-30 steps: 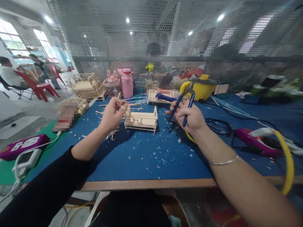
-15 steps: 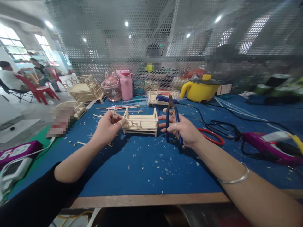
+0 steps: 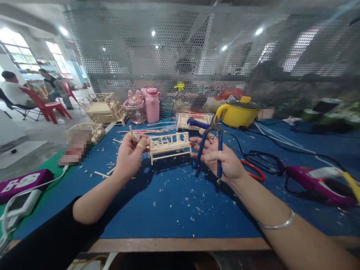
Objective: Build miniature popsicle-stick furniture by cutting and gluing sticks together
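Observation:
A miniature bench (image 3: 170, 149) made of pale wooden sticks is held up in front of me, its backrest and seat showing. Its left end is pinched in my left hand (image 3: 127, 155), and a short wooden stick (image 3: 131, 130) pokes up from the same fingers. My right hand (image 3: 229, 161) holds blue-handled cutting pliers (image 3: 200, 152) with the handles spread apart. The fingertips of that hand reach the bench's right end; whether they grip it I cannot tell.
Wood scraps lie on the blue tabletop (image 3: 168, 210). Behind are loose sticks, a pink jug (image 3: 152, 107), a yellow pot (image 3: 239, 114) and another stick-built piece (image 3: 182, 123). To the right lie a red ring (image 3: 257, 175), black cables and a purple power strip (image 3: 317, 183).
The bench has been turned and tilted, so its backrest and seat show differently. The pliers have shifted slightly right, and their handles are spread wider. Both hands stay at the bench's ends.

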`<state>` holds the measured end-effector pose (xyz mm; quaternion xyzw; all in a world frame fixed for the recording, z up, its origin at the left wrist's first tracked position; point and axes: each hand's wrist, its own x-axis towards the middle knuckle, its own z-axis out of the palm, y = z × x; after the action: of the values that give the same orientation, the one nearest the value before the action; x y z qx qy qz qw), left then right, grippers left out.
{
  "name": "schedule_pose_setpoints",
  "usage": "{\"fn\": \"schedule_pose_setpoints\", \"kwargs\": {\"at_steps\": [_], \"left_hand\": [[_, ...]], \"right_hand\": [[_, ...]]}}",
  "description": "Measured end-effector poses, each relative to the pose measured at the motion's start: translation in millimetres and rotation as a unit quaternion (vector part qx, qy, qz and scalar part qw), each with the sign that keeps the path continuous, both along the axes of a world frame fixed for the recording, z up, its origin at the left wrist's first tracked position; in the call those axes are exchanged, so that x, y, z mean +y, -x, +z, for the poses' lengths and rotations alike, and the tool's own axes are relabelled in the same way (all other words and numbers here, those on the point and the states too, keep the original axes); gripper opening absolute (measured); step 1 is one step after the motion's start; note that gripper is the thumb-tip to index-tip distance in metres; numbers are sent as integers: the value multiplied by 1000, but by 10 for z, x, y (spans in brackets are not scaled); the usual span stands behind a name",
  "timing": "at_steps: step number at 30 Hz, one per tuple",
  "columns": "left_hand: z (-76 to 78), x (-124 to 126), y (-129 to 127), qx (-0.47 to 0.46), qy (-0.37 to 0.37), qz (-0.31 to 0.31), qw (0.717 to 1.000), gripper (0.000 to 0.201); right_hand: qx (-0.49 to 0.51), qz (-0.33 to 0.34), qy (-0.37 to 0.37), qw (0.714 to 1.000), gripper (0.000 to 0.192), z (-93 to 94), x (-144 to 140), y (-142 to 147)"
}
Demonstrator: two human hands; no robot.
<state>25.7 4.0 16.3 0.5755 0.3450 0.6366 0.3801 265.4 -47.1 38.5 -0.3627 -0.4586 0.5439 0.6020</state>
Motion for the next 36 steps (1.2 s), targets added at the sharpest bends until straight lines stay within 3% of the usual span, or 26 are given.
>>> {"fn": "schedule_pose_setpoints", "kwargs": {"at_steps": [5, 12, 21, 32, 36], "left_hand": [[2, -36, 28, -64, 24, -45, 997, 23], [-32, -69, -13, -43, 55, -51, 996, 21], [-59, 13, -2, -45, 16, -72, 996, 19], [-111, 4, 17, -4, 38, -44, 998, 26], [-122, 43, 15, 6, 11, -36, 999, 29]], "right_hand": [[8, 16, 1, 1000, 66, -10, -28, 20], [23, 9, 18, 1000, 68, 7, -50, -2], [10, 41, 30, 999, 74, 3, -31, -31], [-15, 44, -14, 999, 75, -132, 128, -118], [-46, 44, -16, 998, 73, -130, 108, -91]]}}
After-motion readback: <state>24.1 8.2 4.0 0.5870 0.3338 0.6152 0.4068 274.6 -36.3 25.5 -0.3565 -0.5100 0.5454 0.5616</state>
